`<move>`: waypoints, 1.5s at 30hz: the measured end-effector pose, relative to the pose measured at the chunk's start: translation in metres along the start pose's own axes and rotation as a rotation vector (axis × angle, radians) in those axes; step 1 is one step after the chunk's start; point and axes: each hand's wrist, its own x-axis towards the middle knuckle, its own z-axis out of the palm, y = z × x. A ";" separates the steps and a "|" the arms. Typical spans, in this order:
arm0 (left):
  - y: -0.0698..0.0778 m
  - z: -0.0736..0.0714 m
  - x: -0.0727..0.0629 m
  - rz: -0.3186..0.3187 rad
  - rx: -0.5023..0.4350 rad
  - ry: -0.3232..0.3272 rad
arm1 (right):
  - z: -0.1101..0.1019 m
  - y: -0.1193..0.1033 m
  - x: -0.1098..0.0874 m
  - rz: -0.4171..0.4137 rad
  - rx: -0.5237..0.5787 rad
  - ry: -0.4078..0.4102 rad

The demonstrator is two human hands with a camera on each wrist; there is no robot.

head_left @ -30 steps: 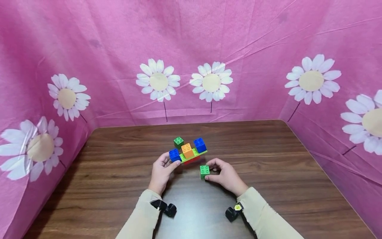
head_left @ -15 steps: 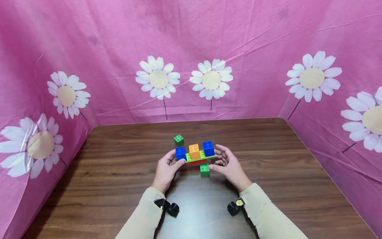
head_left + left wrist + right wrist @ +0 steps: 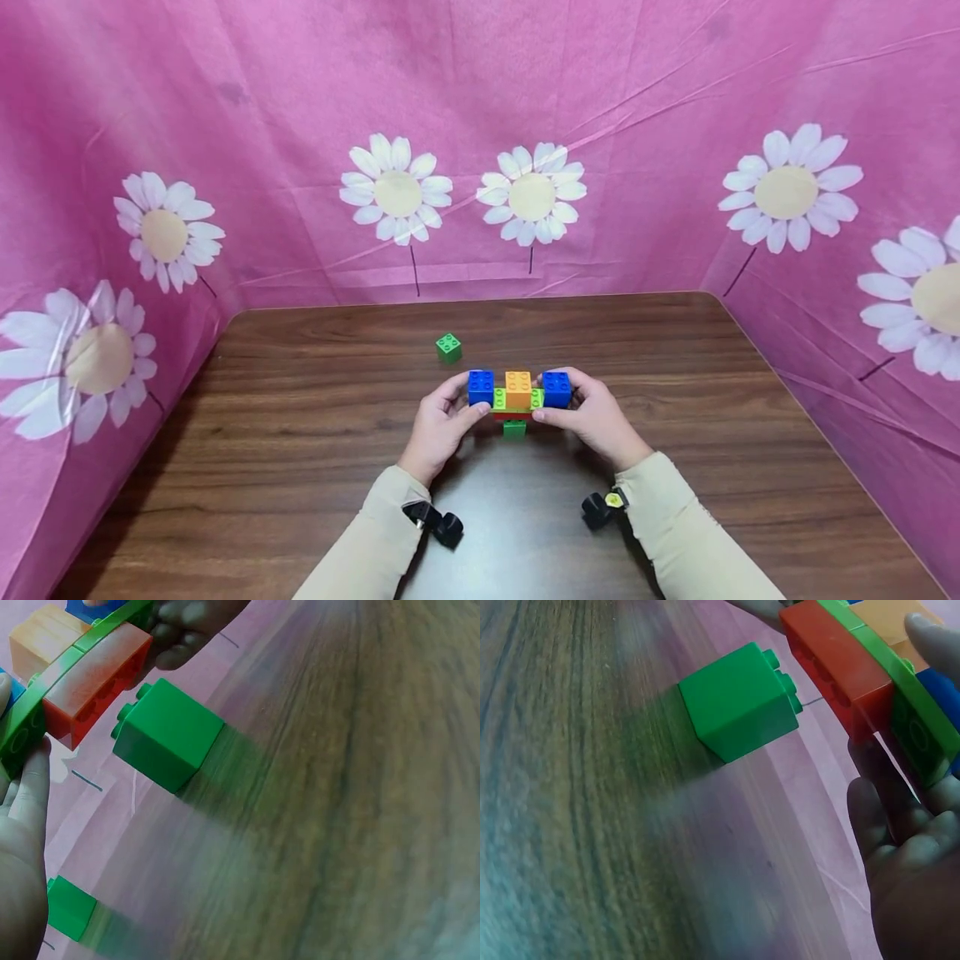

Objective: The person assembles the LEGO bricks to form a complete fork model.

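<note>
Between them, my left hand (image 3: 438, 429) and right hand (image 3: 603, 421) hold a built row of toy bricks by its two ends, thumbs at the near side. On its lime-green strip (image 3: 499, 398) stand a left blue brick (image 3: 481, 386), an orange brick (image 3: 518, 387) and a right blue brick (image 3: 557, 388). Under the strip's middle is a red brick (image 3: 101, 679), its hollow underside facing down. Below that, a green brick (image 3: 739, 701) stands on the table with its studs up. Both wrist views show a gap between the red brick and these studs.
A second green brick (image 3: 448, 347) stands farther back on the wooden table (image 3: 315, 392), beyond the left hand. A pink cloth (image 3: 465, 75) with white daisies surrounds the back and sides of the table.
The right hand has let go of the near green brick and taken the row's right end. The row has moved right and toward me, levelled out, and now overlaps that green brick.
</note>
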 end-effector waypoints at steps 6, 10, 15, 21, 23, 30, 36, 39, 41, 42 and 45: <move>-0.001 0.001 0.000 -0.019 0.000 0.016 | 0.002 0.001 0.001 0.004 -0.036 0.000; 0.000 0.000 -0.001 -0.030 -0.013 0.015 | 0.003 0.002 0.001 0.004 -0.032 -0.002; -0.001 -0.002 -0.002 -0.041 -0.019 0.005 | 0.005 0.004 0.002 0.008 -0.019 -0.008; -0.005 -0.005 -0.001 -0.061 -0.034 -0.002 | 0.007 0.003 0.003 0.009 -0.019 -0.012; -0.006 -0.005 -0.001 -0.065 -0.035 -0.010 | 0.007 0.003 0.002 0.011 -0.024 -0.010; -0.005 -0.006 -0.001 -0.081 -0.006 -0.027 | 0.005 0.007 0.003 -0.003 -0.045 -0.028; -0.006 -0.004 0.000 -0.116 0.042 -0.060 | 0.004 0.009 0.003 -0.011 -0.060 -0.030; -0.006 -0.001 0.000 -0.124 0.093 -0.080 | 0.004 0.009 0.003 -0.012 -0.070 -0.040; -0.006 0.001 0.000 -0.122 0.118 -0.082 | 0.003 0.008 0.003 -0.012 -0.072 -0.046; -0.006 0.002 0.000 -0.120 0.130 -0.080 | 0.003 0.009 0.003 -0.014 -0.066 -0.049; -0.006 0.003 0.001 -0.119 0.151 -0.076 | 0.003 0.009 0.004 -0.006 -0.050 -0.053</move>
